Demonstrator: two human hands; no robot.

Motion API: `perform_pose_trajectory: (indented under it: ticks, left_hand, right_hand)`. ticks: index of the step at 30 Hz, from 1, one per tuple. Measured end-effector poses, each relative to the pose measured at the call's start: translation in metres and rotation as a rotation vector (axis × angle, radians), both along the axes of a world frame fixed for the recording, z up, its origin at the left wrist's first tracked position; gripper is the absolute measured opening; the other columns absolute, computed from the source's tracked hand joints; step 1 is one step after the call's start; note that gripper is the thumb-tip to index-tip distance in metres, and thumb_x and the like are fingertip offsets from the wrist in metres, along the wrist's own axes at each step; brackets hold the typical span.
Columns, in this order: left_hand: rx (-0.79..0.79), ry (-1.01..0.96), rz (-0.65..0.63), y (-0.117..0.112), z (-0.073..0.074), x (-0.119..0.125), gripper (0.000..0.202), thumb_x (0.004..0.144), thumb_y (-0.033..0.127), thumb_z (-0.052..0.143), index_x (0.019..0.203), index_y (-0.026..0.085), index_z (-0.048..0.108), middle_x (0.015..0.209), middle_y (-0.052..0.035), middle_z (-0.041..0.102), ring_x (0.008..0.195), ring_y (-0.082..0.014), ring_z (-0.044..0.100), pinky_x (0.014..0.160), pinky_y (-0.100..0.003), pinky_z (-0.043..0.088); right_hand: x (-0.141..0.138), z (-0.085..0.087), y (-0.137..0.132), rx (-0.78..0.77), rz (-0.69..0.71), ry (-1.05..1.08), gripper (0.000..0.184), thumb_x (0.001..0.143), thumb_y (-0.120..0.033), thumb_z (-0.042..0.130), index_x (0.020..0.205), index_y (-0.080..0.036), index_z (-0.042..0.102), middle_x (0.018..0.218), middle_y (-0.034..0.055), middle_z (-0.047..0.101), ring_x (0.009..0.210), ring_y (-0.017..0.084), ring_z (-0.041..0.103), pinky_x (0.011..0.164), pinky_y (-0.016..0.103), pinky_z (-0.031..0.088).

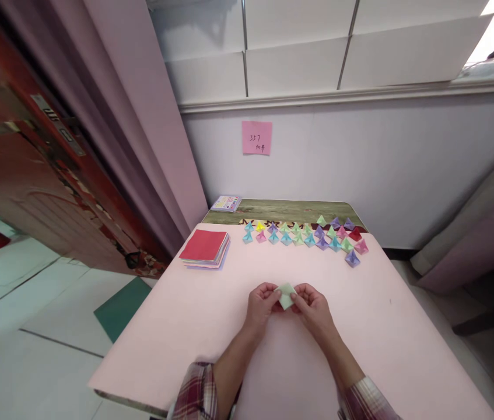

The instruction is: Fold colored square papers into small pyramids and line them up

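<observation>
Between my two hands is a small folded piece of pale green origami paper (286,296), roughly diamond-shaped, held over the middle of the table. My left hand (262,303) pinches its left side, thumb on the front. The right edge is gripped by my right hand (314,304), whose thumb presses near the lower front. Fingers behind the paper are partly hidden. Beyond the hands, several folded paper pieces (298,239) in blue, green, purple, pink, yellow and red stand in rows. A stack of square paper (204,245), red on top, lies to the left.
The pink-covered table (154,344) reaches to a wall with a pink note (256,138). A printed pack (226,203) lies at the far left corner. A red door (54,146) and purple curtain (142,116) stand left; a green sheet (121,306) is on the floor.
</observation>
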State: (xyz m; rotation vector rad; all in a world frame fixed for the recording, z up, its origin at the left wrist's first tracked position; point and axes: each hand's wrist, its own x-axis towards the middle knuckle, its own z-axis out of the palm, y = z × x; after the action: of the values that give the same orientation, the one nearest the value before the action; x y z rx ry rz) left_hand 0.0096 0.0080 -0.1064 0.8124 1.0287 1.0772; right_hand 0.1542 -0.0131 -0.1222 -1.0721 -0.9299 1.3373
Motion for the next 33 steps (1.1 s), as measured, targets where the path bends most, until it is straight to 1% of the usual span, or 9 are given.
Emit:
perform_pose_trajectory:
  ticks: [3,6,8,12,14,18,23,27,33]
  left_hand:
    - [0.043,0.004,0.031,-0.001,-0.001,0.0,0.031,0.065,0.039,0.075,0.08,0.015,0.061,0.063,-0.0001,0.064,0.054,-0.0125,0.057,0.055,-0.025,0.047]
    - [0.101,0.036,0.035,-0.002,0.0,-0.001,0.027,0.069,0.036,0.072,0.084,0.016,0.062,0.067,-0.0006,0.064,0.059,-0.0129,0.057,0.057,-0.024,0.045]
    - [0.134,0.061,0.013,-0.003,0.0,-0.002,0.024,0.072,0.035,0.068,0.085,0.016,0.063,0.069,-0.0006,0.064,0.06,-0.0125,0.056,0.058,-0.023,0.044]
    - [0.161,0.083,-0.053,-0.003,-0.001,-0.006,0.025,0.075,0.033,0.065,0.092,0.017,0.059,0.06,0.0045,0.055,0.051,-0.0094,0.048,0.051,-0.021,0.037]
    - [0.166,0.059,-0.064,-0.003,-0.002,-0.007,0.025,0.075,0.033,0.066,0.093,0.019,0.053,0.057,0.0074,0.05,0.048,-0.0083,0.044,0.048,-0.02,0.033]
    - [0.162,0.029,-0.075,-0.003,-0.003,-0.007,0.027,0.075,0.035,0.067,0.08,0.021,0.044,0.056,0.0086,0.048,0.046,-0.0072,0.041,0.046,-0.019,0.03]
    - [0.182,0.038,-0.054,-0.003,-0.003,-0.008,0.028,0.073,0.034,0.069,0.076,0.02,0.045,0.058,0.0078,0.046,0.049,-0.0068,0.041,0.048,-0.019,0.031]
    - [0.181,0.048,-0.082,-0.002,-0.005,-0.008,0.026,0.075,0.034,0.068,0.076,0.019,0.046,0.058,0.0076,0.046,0.047,-0.0066,0.041,0.046,-0.018,0.031]
    - [0.179,0.041,-0.095,-0.001,-0.004,-0.009,0.025,0.075,0.035,0.069,0.076,0.019,0.05,0.057,0.0071,0.048,0.047,-0.0069,0.043,0.044,-0.018,0.032]
  right_hand:
    - [0.0,0.004,-0.002,0.033,-0.002,-0.026,0.037,0.073,-0.04,0.074,0.102,-0.022,0.06,0.064,-0.003,0.059,0.056,0.014,0.055,0.054,0.025,0.045]
    - [0.002,0.01,-0.005,0.075,0.033,-0.051,0.044,0.076,-0.038,0.07,0.117,-0.025,0.058,0.08,0.0003,0.063,0.066,0.016,0.059,0.059,0.027,0.048]
    - [0.004,0.014,-0.006,0.078,0.092,-0.049,0.035,0.079,-0.038,0.065,0.112,-0.025,0.063,0.089,0.0028,0.065,0.074,0.018,0.06,0.064,0.028,0.049]
    - [0.007,0.017,-0.008,0.062,0.197,-0.021,0.024,0.08,-0.034,0.062,0.1,-0.023,0.068,0.087,0.0035,0.067,0.078,0.02,0.061,0.069,0.031,0.049]
    - [0.007,0.016,-0.008,0.055,0.199,-0.009,0.023,0.079,-0.032,0.063,0.099,-0.023,0.068,0.087,0.0035,0.067,0.08,0.02,0.061,0.069,0.031,0.049]
    - [0.007,0.015,-0.008,0.047,0.19,-0.002,0.021,0.077,-0.03,0.065,0.097,-0.022,0.068,0.087,0.0036,0.068,0.079,0.02,0.061,0.071,0.031,0.048]
    - [0.006,0.017,-0.008,0.055,0.199,-0.003,0.024,0.077,-0.028,0.064,0.1,-0.022,0.066,0.083,0.0027,0.067,0.078,0.019,0.061,0.069,0.029,0.048]
    - [0.005,0.015,-0.008,0.044,0.186,0.001,0.023,0.076,-0.027,0.065,0.098,-0.021,0.065,0.083,0.0022,0.067,0.071,0.016,0.06,0.064,0.026,0.048]
    - [0.003,0.006,-0.006,0.025,0.17,0.0,0.011,0.072,-0.024,0.069,0.082,-0.019,0.067,0.067,-0.0011,0.066,0.059,0.012,0.058,0.058,0.023,0.046]
